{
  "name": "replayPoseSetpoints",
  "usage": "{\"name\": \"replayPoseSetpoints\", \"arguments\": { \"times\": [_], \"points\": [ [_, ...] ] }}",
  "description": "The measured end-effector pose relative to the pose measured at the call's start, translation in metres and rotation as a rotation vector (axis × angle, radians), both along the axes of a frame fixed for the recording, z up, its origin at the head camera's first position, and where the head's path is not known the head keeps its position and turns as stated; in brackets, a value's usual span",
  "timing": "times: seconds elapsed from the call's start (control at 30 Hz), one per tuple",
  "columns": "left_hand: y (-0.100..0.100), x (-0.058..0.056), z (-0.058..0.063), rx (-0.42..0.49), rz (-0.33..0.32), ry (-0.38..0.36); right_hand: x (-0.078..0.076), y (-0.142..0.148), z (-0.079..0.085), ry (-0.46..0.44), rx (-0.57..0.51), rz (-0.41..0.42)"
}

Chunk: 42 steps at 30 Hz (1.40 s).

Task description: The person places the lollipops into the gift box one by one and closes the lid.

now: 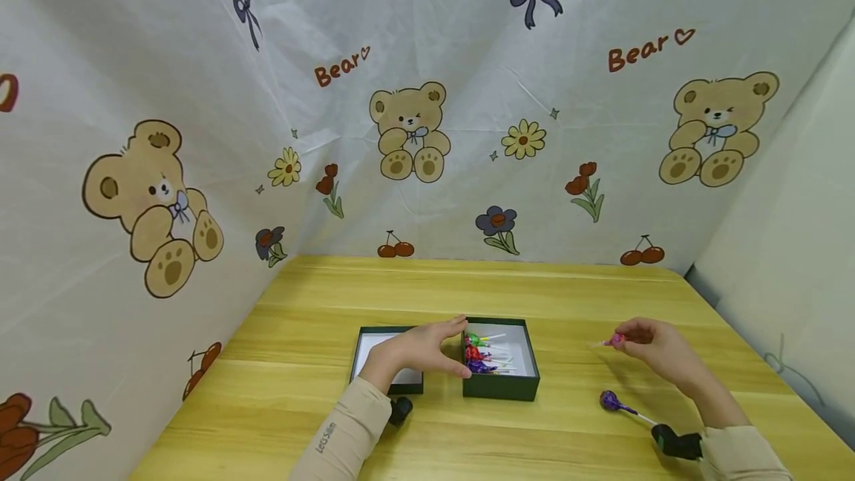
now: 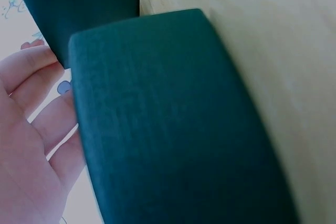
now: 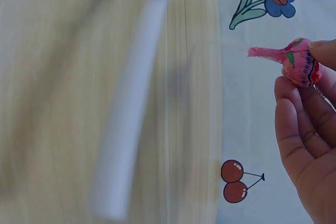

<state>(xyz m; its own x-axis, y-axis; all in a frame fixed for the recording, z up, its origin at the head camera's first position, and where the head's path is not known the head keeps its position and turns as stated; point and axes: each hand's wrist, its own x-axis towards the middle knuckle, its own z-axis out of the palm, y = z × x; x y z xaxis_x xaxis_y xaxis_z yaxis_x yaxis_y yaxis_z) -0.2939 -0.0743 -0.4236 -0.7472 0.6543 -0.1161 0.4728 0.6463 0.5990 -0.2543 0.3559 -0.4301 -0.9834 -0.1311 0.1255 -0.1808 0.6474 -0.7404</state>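
In the head view, my left hand (image 1: 417, 347) is at the left side of a dark green box (image 1: 501, 390), thumb near its front corner and fingers near its back corner. The left wrist view shows a fingertip at the edge of a green box wall (image 2: 89, 3). Inside the box lie green, red (image 1: 473, 353) and purple (image 1: 477, 367) wrapped lollipops, sticks pointing right. My right hand (image 1: 657, 351) pinches a pink lollipop (image 3: 302, 65) by its wrapped head, above the table, with its stick pointing left. A purple lollipop (image 1: 609, 401) lies on the table below that hand.
A white-lined dark green lid or tray (image 1: 413, 389) sits left of the box, partly behind my left forearm. The wooden table (image 1: 320, 303) meets a printed cloth (image 1: 461, 228) at the back and left. Black wrist devices (image 1: 675, 442) sit by both cuffs.
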Motion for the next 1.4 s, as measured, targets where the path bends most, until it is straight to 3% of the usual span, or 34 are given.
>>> {"name": "replayPoseSetpoints", "arguments": {
  "times": [0.5,0.73,1.07,1.4],
  "points": [
    [-0.001,-0.001,-0.001,0.001,-0.005,0.004,0.002,-0.013,0.012,-0.041,-0.034,0.018],
    [0.0,0.0,-0.002,-0.001,0.001,-0.001,0.003,-0.021,0.016,-0.026,-0.085,0.067],
    [0.0,0.001,0.0,-0.005,0.009,0.006,0.002,-0.035,0.024,-0.02,-0.098,0.052],
    [0.0,0.0,-0.001,0.0,0.009,0.002,0.001,-0.051,0.029,-0.008,-0.136,0.098]
  ]
}}
